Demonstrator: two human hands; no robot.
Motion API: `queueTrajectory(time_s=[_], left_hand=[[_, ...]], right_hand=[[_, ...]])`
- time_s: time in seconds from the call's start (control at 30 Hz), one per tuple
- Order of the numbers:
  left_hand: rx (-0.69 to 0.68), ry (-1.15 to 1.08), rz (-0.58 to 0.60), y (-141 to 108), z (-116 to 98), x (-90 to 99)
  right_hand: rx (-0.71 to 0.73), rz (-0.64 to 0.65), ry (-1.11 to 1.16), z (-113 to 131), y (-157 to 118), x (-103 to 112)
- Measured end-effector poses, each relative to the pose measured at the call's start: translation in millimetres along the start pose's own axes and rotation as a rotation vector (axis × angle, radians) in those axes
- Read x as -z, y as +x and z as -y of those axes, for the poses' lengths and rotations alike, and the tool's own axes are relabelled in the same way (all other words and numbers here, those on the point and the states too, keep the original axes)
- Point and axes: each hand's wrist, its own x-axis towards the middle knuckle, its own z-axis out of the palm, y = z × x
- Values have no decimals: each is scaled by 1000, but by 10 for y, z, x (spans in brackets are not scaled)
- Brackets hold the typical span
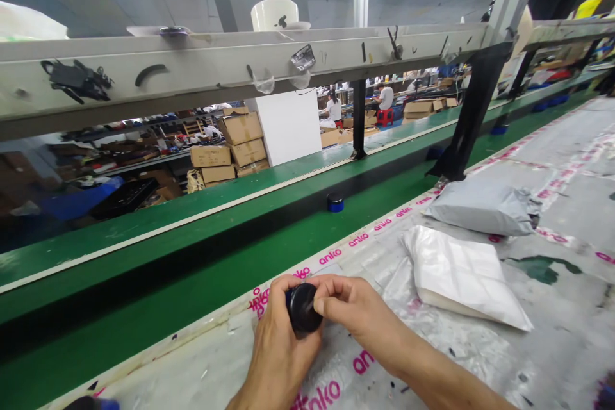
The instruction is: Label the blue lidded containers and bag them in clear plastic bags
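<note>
A small round jar (304, 309) with a black lid and a bit of blue at its side is gripped in my left hand (283, 349), above the plastic-covered table. The lid faces me. My right hand (353, 304) comes in from the right, thumb and forefinger pinched together against the lid's edge. Whatever is between those fingertips, if anything, is too small to make out. A similar jar (335, 202) with a black lid and blue body stands on the green conveyor belt (283, 230) beyond my hands. Part of another dark and blue item (91, 403) shows at the bottom left.
On the table (230, 359) to the right lie a white packet (464, 275) and a grey plastic mailer (485, 206). A metal shelf beam (202, 67) crosses above the belt, with a black post (475, 112) at the table's far edge. Cardboard boxes (243, 128) and seated people are in the background.
</note>
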Motion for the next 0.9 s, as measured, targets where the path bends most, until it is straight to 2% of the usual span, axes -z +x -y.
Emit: queueTrajectory(time_s=[0.9], left_hand=[[23,-26,4,-17,-34,-3]], right_hand=[[76,-46,-107,21,-39,-24]])
